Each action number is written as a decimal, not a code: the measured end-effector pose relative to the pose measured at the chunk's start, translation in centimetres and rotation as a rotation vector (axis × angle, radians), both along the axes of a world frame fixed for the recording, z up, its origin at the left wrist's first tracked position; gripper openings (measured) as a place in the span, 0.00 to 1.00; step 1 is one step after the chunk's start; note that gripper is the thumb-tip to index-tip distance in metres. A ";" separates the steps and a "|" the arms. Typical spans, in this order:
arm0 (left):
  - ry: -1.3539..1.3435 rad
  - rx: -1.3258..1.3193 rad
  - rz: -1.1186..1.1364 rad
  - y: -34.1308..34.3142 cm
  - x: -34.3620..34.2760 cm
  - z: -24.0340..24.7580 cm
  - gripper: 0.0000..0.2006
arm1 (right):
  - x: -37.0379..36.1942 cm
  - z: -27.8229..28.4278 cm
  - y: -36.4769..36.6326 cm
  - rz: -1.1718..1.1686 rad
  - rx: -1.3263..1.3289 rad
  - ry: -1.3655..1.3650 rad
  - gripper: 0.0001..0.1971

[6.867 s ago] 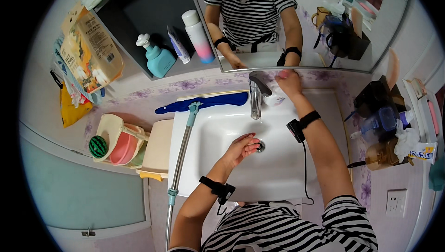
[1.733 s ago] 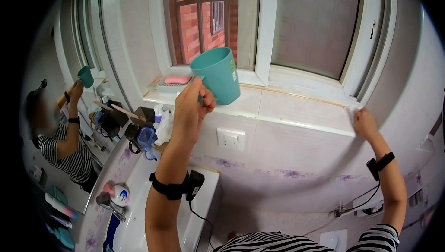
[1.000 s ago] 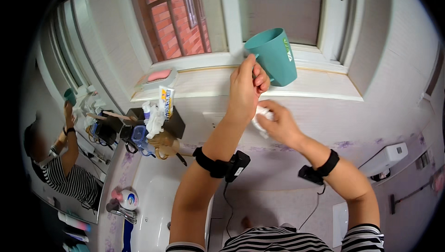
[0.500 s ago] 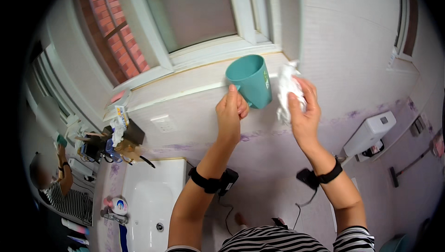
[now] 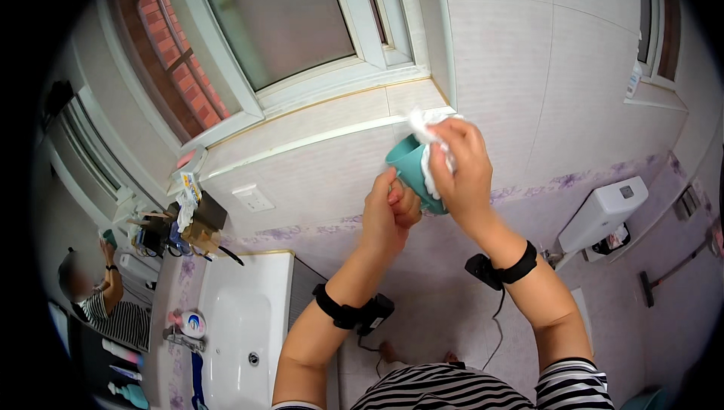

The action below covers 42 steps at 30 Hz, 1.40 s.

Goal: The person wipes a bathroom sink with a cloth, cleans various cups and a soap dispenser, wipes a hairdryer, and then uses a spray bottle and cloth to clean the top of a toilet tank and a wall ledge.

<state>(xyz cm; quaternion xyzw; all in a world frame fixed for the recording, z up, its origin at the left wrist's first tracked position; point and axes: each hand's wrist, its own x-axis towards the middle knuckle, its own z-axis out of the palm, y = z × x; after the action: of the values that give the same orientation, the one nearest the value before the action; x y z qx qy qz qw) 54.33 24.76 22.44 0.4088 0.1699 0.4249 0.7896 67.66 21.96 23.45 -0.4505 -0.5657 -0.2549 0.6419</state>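
The left hand (image 5: 388, 214) is curled up tight by the side of a teal mug (image 5: 408, 166), with its fingers closed around the handle, which they mostly hide. The right hand (image 5: 466, 172) is half curled and pinches a crumpled white cloth (image 5: 422, 126); I can't tell if it is fabric or paper. The cloth lies against the mug's outside on the right.

So the mug is up in the air, between the two hands and just ahead of the left one. Its long way leans: the open top points up and left, the bottom points down and right. Both hands are close, but the left one has the mug and the right one meets it through the cloth.

Each wrist has a black strap (image 5: 337, 307). Past the mug is a window sill (image 5: 324, 130). Down to the left is a white sink (image 5: 283, 289), and off to the right is a white toilet tank (image 5: 599, 218).
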 end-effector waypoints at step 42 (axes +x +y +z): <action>0.079 0.298 0.999 5.3 -5.6 -4.2 0.13 | -8.8 -6.1 0.1 1.552 -0.597 1.453 0.15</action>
<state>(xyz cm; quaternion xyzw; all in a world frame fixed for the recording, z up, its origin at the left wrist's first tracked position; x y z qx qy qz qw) 48.68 30.06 18.20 0.4015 0.3116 0.7537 0.4167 58.91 22.08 17.40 -0.1524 -0.2219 0.6894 0.6725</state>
